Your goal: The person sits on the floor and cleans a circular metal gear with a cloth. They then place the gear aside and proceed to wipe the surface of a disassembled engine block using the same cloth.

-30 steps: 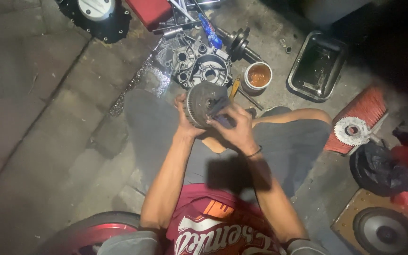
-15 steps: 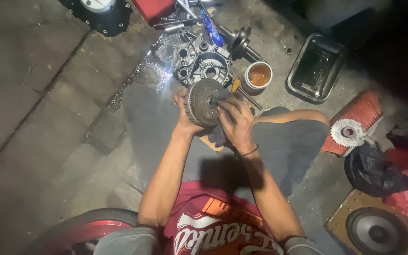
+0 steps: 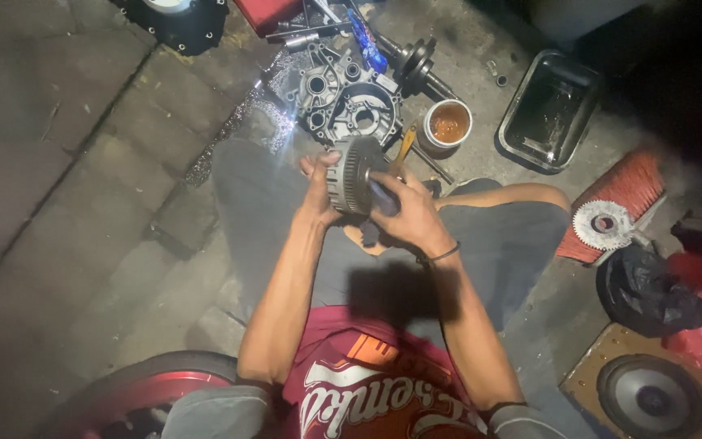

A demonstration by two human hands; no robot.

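2 hands (image 3: 367, 203) hold gear drum (image 3: 357, 175) above lap, engine case (image 3: 343, 102) near.

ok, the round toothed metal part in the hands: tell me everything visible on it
The round toothed part is a grey metal drum, dull and grimy, with even ribs or teeth running all round its rim. It is held on edge above the person's lap, rim toward the camera. The left hand grips its left side, fingers over the rim; the right hand covers its right face, with something blue pressed against it. Its inner face is hidden. It sits just in front of the engine casing on the floor.
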